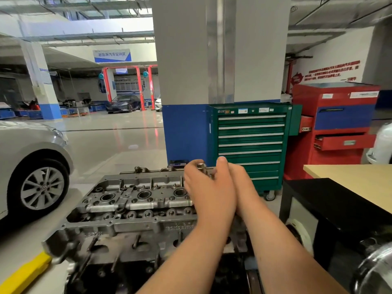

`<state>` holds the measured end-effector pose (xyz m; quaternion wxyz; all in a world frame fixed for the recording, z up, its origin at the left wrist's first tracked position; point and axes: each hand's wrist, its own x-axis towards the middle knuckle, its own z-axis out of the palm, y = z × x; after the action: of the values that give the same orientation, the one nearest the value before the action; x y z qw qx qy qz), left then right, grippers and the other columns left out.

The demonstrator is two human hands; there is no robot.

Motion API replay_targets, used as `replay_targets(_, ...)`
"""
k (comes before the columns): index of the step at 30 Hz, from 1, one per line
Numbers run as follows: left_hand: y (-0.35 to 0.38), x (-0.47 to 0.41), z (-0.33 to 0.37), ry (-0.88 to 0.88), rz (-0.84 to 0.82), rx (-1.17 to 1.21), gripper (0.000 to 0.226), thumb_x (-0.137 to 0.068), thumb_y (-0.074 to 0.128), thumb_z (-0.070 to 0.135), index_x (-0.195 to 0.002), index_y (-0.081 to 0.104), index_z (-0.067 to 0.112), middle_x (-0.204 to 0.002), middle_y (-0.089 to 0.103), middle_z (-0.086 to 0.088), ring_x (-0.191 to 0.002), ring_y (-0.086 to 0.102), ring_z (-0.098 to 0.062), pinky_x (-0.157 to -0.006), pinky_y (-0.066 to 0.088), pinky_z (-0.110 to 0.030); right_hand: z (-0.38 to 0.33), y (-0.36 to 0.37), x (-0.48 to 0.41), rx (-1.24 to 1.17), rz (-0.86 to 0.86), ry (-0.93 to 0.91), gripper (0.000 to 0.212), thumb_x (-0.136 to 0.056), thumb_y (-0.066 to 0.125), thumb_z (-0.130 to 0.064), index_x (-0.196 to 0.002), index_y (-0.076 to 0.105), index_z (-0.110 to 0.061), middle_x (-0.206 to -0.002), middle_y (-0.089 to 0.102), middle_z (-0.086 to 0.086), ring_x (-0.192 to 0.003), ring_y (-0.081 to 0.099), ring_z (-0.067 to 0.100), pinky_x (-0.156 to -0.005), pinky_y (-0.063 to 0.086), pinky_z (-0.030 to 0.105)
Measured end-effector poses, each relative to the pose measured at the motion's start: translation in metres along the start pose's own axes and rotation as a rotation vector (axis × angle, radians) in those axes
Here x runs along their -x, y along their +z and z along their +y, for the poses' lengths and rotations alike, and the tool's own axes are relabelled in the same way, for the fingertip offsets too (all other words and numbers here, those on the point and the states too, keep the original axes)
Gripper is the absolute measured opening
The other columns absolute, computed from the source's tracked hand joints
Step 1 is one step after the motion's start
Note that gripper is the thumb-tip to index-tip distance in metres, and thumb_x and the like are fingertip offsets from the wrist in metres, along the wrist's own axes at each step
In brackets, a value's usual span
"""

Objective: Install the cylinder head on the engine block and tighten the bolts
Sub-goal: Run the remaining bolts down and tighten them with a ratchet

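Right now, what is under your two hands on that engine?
The right end of the cylinder head lies under the left hand and right hand. The left hand grips a metal piece that pokes up; whatever it sits in is covered.

Behind the cylinder head [135,200] stands a cabinet [250,145].

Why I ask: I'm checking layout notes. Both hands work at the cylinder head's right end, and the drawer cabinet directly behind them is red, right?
Not red: the head view shows that drawer cabinet is green. The rest stands.
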<state>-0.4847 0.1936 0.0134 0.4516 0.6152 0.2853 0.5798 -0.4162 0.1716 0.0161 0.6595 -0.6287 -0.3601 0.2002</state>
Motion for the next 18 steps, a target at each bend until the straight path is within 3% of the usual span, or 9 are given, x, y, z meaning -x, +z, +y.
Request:
replay_targets(2, -0.009, -0.027, 0.0, -0.082, -0.192, -0.14, 0.03, -0.085, 0.056, 0.03, -0.06, 0.042, 0.022, -0.055, 0.045, 0.008, -0.048, 0.041, -0.007, -0.053, 0.03, -0.03, 0.001, 0.001, -0.003, 0.113, 0.045, -0.047, 0.029, -0.086, 0.05, -0.006, -0.062, 0.064, -0.015, -0.047, 0.056, -0.008, -0.043, 0.046, 0.005, -0.039, 0.036, 0.016)
replay_targets(4, -0.025, -0.055, 0.011, -0.385, -0.637, 0.053, 0.043, -0.088, 0.044, 0.025, -0.046, 0.034, 0.023, -0.042, 0.028, 0.005, -0.037, 0.02, -0.014, -0.044, 0.02, -0.025, 0.005, 0.002, -0.005, 0.218, 0.088, -0.079, 0.025, -0.083, 0.048, -0.004, -0.073, 0.067, -0.017, -0.043, 0.053, -0.01, -0.038, 0.04, 0.004, -0.038, 0.031, 0.017)
replay_targets(5, -0.03, -0.063, 0.013, -0.504, -0.753, 0.181, 0.045, -0.089, 0.039, 0.024, -0.044, 0.034, 0.023, -0.04, 0.024, 0.006, -0.037, 0.014, -0.013, -0.043, 0.016, -0.024, 0.006, 0.003, -0.003, 0.211, 0.085, -0.078, 0.026, -0.082, 0.047, -0.003, -0.075, 0.068, -0.017, -0.041, 0.05, -0.011, -0.037, 0.037, 0.004, -0.037, 0.029, 0.017)
replay_targets(7, -0.027, -0.058, 0.009, -0.505, -0.68, 0.215, 0.042, -0.087, 0.041, 0.025, -0.045, 0.035, 0.023, -0.039, 0.026, 0.008, -0.038, 0.017, -0.013, -0.045, 0.017, -0.026, 0.006, 0.002, -0.002, 0.213, 0.076, -0.07, 0.025, -0.082, 0.047, -0.003, -0.075, 0.067, -0.016, -0.041, 0.05, -0.011, -0.037, 0.038, 0.005, -0.037, 0.029, 0.017)
replay_targets(9, -0.012, -0.029, 0.002, -0.222, -0.287, -0.005, 0.028, -0.084, 0.053, 0.025, -0.059, 0.041, 0.021, -0.051, 0.042, 0.01, -0.046, 0.035, -0.011, -0.052, 0.028, -0.03, 0.004, 0.001, -0.002, 0.149, 0.06, -0.043, 0.023, -0.084, 0.05, -0.006, -0.069, 0.065, -0.015, -0.048, 0.057, -0.008, -0.044, 0.046, 0.008, -0.04, 0.035, 0.018)
replay_targets(11, -0.002, -0.007, -0.004, -0.041, -0.083, -0.03, 0.015, -0.081, 0.06, 0.026, -0.078, 0.046, 0.021, -0.073, 0.053, 0.009, -0.065, 0.048, -0.007, -0.062, 0.037, -0.03, 0.002, 0.002, -0.002, -0.015, 0.02, -0.004, 0.03, -0.086, 0.051, -0.007, -0.058, 0.06, -0.016, -0.05, 0.056, -0.005, -0.048, 0.049, 0.009, -0.041, 0.038, 0.017)
replay_targets(13, -0.006, -0.023, -0.007, -0.067, -0.179, -0.137, 0.019, -0.08, 0.057, 0.02, -0.065, 0.046, 0.017, -0.06, 0.048, 0.006, -0.053, 0.04, -0.013, -0.054, 0.032, -0.029, 0.003, 0.001, -0.003, 0.046, 0.041, -0.027, 0.033, -0.085, 0.051, -0.008, -0.055, 0.059, -0.019, -0.046, 0.054, -0.009, -0.043, 0.046, 0.006, -0.039, 0.036, 0.017)
replay_targets(16, -0.028, -0.055, 0.008, -0.411, -0.749, 0.118, 0.045, -0.086, 0.041, 0.014, -0.042, 0.033, 0.024, -0.039, 0.025, 0.006, -0.041, 0.013, -0.014, -0.044, 0.015, -0.024, 0.006, 0.002, -0.005, 0.168, 0.076, -0.067, 0.028, -0.085, 0.048, -0.006, -0.068, 0.065, -0.021, -0.041, 0.05, -0.011, -0.037, 0.038, 0.006, -0.037, 0.028, 0.017)
replay_targets(18, -0.032, -0.058, 0.008, -0.482, -0.799, 0.219, 0.045, -0.085, 0.038, 0.016, -0.042, 0.032, 0.025, -0.039, 0.023, 0.008, -0.043, 0.009, -0.013, -0.044, 0.015, -0.024, 0.007, 0.003, -0.004, 0.163, 0.082, -0.066, 0.025, -0.086, 0.048, -0.006, -0.074, 0.066, -0.018, -0.041, 0.051, -0.01, -0.035, 0.037, 0.005, -0.037, 0.027, 0.017)
